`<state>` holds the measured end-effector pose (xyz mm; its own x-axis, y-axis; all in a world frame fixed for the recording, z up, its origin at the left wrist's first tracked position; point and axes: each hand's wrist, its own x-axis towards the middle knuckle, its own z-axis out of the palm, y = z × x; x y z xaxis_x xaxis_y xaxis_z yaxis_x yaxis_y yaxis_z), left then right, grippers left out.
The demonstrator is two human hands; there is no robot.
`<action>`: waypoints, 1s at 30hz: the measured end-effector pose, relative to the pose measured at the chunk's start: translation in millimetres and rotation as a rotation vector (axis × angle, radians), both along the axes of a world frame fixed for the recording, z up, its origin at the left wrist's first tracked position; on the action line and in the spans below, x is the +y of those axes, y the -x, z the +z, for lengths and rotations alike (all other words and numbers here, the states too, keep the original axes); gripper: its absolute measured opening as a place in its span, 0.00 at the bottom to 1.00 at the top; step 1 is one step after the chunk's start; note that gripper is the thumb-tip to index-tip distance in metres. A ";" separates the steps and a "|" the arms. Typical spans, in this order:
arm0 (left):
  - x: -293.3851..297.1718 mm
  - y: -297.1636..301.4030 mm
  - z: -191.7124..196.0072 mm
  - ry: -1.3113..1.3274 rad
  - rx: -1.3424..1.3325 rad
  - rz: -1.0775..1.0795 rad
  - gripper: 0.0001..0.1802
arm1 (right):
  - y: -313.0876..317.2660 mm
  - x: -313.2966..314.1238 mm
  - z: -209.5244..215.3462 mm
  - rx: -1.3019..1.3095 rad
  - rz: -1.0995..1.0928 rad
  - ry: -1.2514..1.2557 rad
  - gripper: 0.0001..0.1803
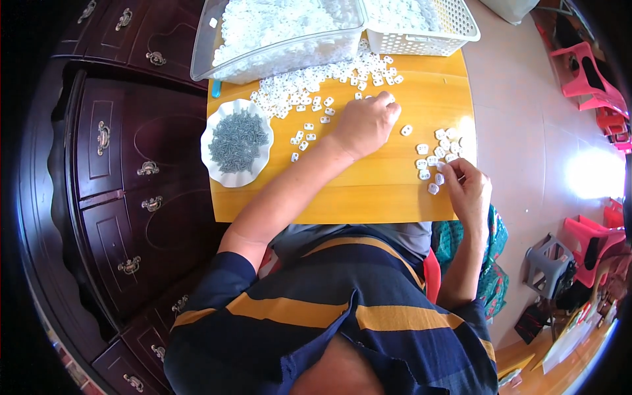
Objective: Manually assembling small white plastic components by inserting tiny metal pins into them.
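Taking 12 o'clock as straight away from the person, a lone white block (407, 130) lies on the surface (316, 201) between the two hands, its long axis running roughly from 7 to 1 o'clock. It sits near the fingers of the left hand (368, 125), at about 5 o'clock from them, and farther from those of the right hand (471, 191), at about 10 to 11 o'clock; so the left is nearer. The left fingers curl together, with something whitish at their tips, but whether they grip it I cannot tell. The right fingers are pinched on a pale piece (440, 166) at the near side of a cluster of white blocks (451, 146), which spreads chiefly from 10 to 1 o'clock of them. At 9 o'clock from the lone block, well apart, a scalloped white bowl (237, 180) holds a heap of slim grey pins (237, 141). Toward 11 o'clock, a clear bin (309, 56) holds many white pieces, more of them loose along its near side; at 12 o'clock, a perforated white basket (421, 45) holds white pieces too.
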<state>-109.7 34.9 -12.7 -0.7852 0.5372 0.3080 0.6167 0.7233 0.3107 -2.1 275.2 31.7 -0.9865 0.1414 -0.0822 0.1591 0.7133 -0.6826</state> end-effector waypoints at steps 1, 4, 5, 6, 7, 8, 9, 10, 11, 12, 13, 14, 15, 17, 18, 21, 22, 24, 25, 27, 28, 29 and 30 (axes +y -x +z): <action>0.2 -0.7 -0.8 0.001 0.001 0.003 0.04 | 0.2 -0.5 0.1 0.001 0.003 0.001 0.11; -1.1 -7.1 3.0 0.031 -0.009 0.008 0.03 | 1.9 -1.5 -0.5 0.011 0.014 -0.033 0.10; -4.4 -13.6 5.7 -0.093 -0.037 0.010 0.03 | 2.8 -1.8 -1.9 0.046 0.008 -0.043 0.09; -7.5 -22.0 11.7 -0.217 -0.067 0.009 0.03 | 1.8 -2.2 -2.4 0.080 -0.001 -0.054 0.08; -13.2 -29.5 17.4 -0.218 -0.067 0.010 0.03 | 2.5 -3.6 -1.1 0.080 0.001 -0.054 0.08; -22.0 -38.3 23.6 -0.338 -0.131 0.008 0.04 | 3.9 -6.1 1.6 0.105 -0.020 -0.048 0.07; -32.2 -47.5 29.6 -0.458 -0.190 0.009 0.05 | 7.0 -10.2 5.0 0.133 -0.036 -0.042 0.06; -41.1 -58.0 30.3 -0.548 -0.265 0.058 0.05 | 10.1 -15.0 6.1 0.135 -0.031 -0.044 0.06; -52.1 -69.6 31.2 -0.570 -0.337 0.105 0.05 | 13.8 -21.7 7.2 0.165 -0.028 -0.027 0.05; -63.6 -81.9 31.6 -0.591 -0.407 0.155 0.05 | 17.1 -29.6 8.2 0.195 -0.023 -0.008 0.04; -73.8 -94.4 30.6 -0.631 -0.442 0.193 0.04 | 19.9 -39.4 11.7 0.191 0.016 0.023 0.04; -83.4 -104.9 23.4 -0.633 -0.436 0.203 0.04 | 24.8 -49.2 10.9 0.230 0.077 0.028 0.03; -93.0 -116.6 14.8 -0.711 -0.514 0.241 0.04 | 30.5 -60.1 11.3 0.267 0.141 0.032 0.03; -101.5 -135.6 12.1 -0.847 -0.654 0.302 0.02 | 41.7 -84.0 9.2 0.252 0.224 0.102 0.02; -105.0 -142.3 10.6 -0.853 -0.648 0.310 0.02 | 47.4 -98.5 9.2 0.273 0.275 0.115 0.02; -111.4 -156.0 5.3 -0.886 -0.650 0.389 0.02 | 68.2 -135.5 -2.8 0.301 0.402 0.008 0.04; -112.7 -159.6 5.4 -0.886 -0.664 0.409 0.02 | 76.4 -147.3 -6.0 0.242 0.420 -0.020 0.05; -115.2 -163.9 4.4 -0.894 -0.673 0.434 0.02 | 91.4 -162.8 -17.8 0.275 0.448 -0.063 0.06; -115.2 -165.2 3.3 -0.903 -0.644 0.443 0.02 | 97.4 -169.0 -22.2 0.305 0.467 -0.102 0.06; -118.2 -167.8 1.4 -0.919 -0.609 0.463 0.03 | 104.6 -176.4 -26.6 0.291 0.482 -0.122 0.06; -120.4 -168.8 0.5 -0.922 -0.576 0.463 0.03 | 106.7 -179.3 -27.3 0.271 0.485 -0.174 0.07; -122.3 -169.6 -0.2 -0.925 -0.543 0.463 0.03 | 108.2 -181.5 -28.1 0.251 0.487 -0.227 0.07; -124.1 -170.0 -0.7 -0.933 -0.537 0.472 0.03 | 108.8 -182.8 -29.0 0.254 0.500 -0.229 0.07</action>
